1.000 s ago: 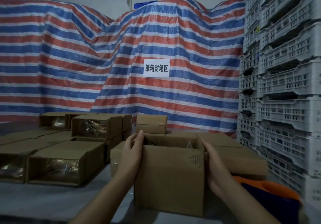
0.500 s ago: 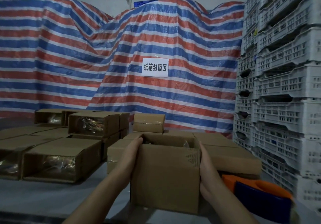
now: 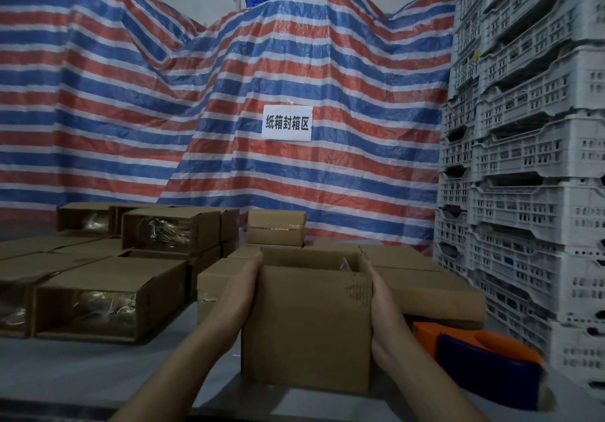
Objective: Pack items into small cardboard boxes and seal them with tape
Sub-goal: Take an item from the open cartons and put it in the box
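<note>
Small brown cardboard box (image 3: 306, 326) upright on grey table, top open (clear-wrapped item inside, barely visible); orange-blue tape dispenser (image 3: 481, 366) just right.

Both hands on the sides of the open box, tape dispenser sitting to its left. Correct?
Not quite. In the head view the tape dispenser sits to the right of the open box, beside the right hand. The left hand and right hand do hold its sides.

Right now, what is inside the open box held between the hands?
The open box shows its far inner wall and a bit of clear wrapping at the right corner. Its near wall hides the rest.
</note>
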